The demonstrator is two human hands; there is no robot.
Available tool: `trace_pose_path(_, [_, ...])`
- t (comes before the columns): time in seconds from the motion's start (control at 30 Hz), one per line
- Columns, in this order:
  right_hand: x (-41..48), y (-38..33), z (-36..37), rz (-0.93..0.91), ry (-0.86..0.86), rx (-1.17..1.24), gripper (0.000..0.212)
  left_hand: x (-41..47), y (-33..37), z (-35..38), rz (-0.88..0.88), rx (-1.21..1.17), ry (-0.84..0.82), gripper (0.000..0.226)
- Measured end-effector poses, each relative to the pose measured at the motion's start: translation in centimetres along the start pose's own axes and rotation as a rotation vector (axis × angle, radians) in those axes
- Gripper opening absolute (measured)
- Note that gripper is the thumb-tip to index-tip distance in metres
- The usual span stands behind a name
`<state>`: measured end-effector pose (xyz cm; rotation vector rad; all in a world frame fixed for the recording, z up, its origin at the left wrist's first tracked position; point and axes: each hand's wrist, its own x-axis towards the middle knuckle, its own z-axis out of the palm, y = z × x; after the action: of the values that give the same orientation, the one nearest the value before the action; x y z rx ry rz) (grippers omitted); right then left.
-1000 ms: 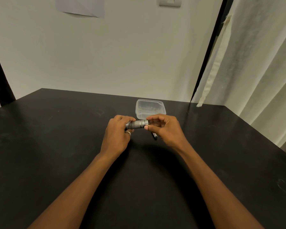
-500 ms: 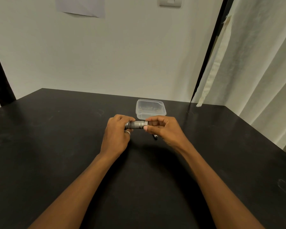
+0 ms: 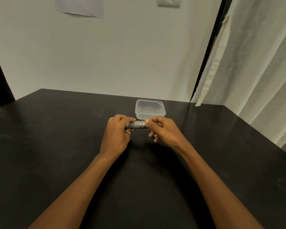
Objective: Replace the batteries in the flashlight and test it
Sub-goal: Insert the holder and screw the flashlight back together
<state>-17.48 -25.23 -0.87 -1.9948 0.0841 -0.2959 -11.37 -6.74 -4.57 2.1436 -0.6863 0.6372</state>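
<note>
Metal flashlight (image 3: 136, 125) between curled fingers (image 3: 126, 119)

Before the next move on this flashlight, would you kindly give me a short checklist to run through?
1. Firm grip by the left hand on the flashlight body: ok.
2. The right hand pinches the flashlight's right end: ok.
3. Flashlight held roughly level above the table: ok.
4. End cap loose or tight: cannot tell.
5. The clear container stands just behind the hands: ok; its contents: cannot tell.
6. What the small dark object under the right hand is: cannot tell.
</note>
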Motion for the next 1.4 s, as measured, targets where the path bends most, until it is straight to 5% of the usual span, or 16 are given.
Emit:
trace_pose_path(0.2, [0.15,0.31,0.24,-0.020,-0.004,0.010,0.013,-0.02,-0.06,0.04,0.004,0.000,0.007,0.039])
trace_pose_path(0.33, [-0.12,0.13,0.43,-0.008,0.082,-0.155,0.038,-0.02,0.01,0.08,0.010,-0.016,0.010,0.039])
trace_pose_path(0.57, [0.16,0.57,0.25,-0.118,0.068,-0.063,0.014,0.09,-0.08,0.12,0.000,0.007,0.017,0.040])
trace_pose_path(0.7, [-0.15,0.49,0.50,-0.102,0.156,-0.212,0.036,0.03,0.13,0.10,0.023,0.003,0.004,0.040])
trace_pose_path(0.97, [0.27,0.90,-0.07,-0.120,0.055,-0.012,0.013,0.12,0.01,0.07,0.025,0.005,0.013,0.041])
trace_pose_path(1.1, [0.10,0.70,0.30,-0.102,0.155,-0.156,0.032,0.01,0.06,0.08,0.038,0.001,0.006,0.040])
trace_pose_path(1.23, [0.32,0.61,0.13,-0.118,0.058,-0.012,0.017,0.09,0.15,0.04,0.034,-0.011,0.027,0.040])
trace_pose_path(1.4, [0.06,0.70,0.35,-0.052,0.112,-0.075,0.030,0.05,0.19,-0.13,0.043,-0.051,0.039,0.037])
